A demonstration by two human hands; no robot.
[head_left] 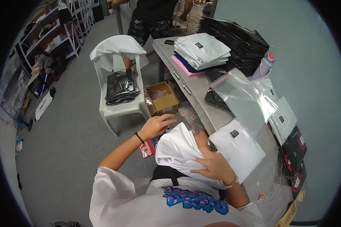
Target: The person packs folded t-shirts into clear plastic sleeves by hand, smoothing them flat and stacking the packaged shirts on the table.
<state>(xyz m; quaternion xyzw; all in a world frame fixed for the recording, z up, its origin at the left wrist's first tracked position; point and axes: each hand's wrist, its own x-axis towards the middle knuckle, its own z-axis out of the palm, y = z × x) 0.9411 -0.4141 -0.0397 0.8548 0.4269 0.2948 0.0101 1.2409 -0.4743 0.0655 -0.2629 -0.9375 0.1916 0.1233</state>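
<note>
A bunched white garment [178, 147] lies in front of my body, at the near edge of the table. My right hand [214, 164] rests against its right side, fingers apart, with the thumb on the cloth. My left hand [157, 126] is at the upper left of the garment, its fingers reaching to a clear plastic bag [189, 121]; whether they pinch the film is too small to tell. Just right of the garment, a folded white shirt [236, 149] with a dark label lies on the table. A large clear plastic sheet [242, 98] overlaps its top.
Folded shirts [201, 51] and black packets [235, 41] are stacked on the table [204, 109]. A white chair [119, 109] holds black packages, beside a cardboard box [165, 99]. A person [153, 19] stands behind; another sits by shelves. A bottle [264, 66] stands near the wall.
</note>
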